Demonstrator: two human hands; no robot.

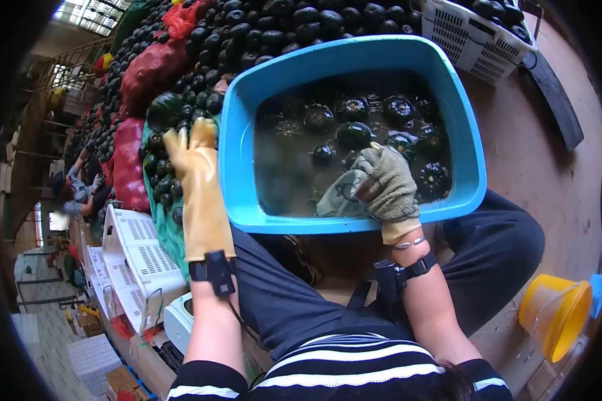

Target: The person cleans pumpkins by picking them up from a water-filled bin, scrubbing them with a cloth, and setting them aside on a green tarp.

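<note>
My left hand (195,157), in a long yellow rubber glove, is open with its fingers apart. It is beside the tub's left wall, nearest to a pile of small dark green squashes (164,175) on green netting. My right hand (388,177), wearing a rough greyish knitted glove, is closed on a wet light-green cloth (344,194) at the near side of the tub. The large blue tub (471,160) holds murky water in which several dark green squashes (354,134) float. Part of the cloth is hidden behind the fingers.
A heap of squashes (301,23) rises behind the tub, with full red mesh bags (150,73) at the left. White crates stand at the upper right (468,40) and lower left (140,254). A yellow bucket (548,314) is at the right. Another person (80,190) works far left.
</note>
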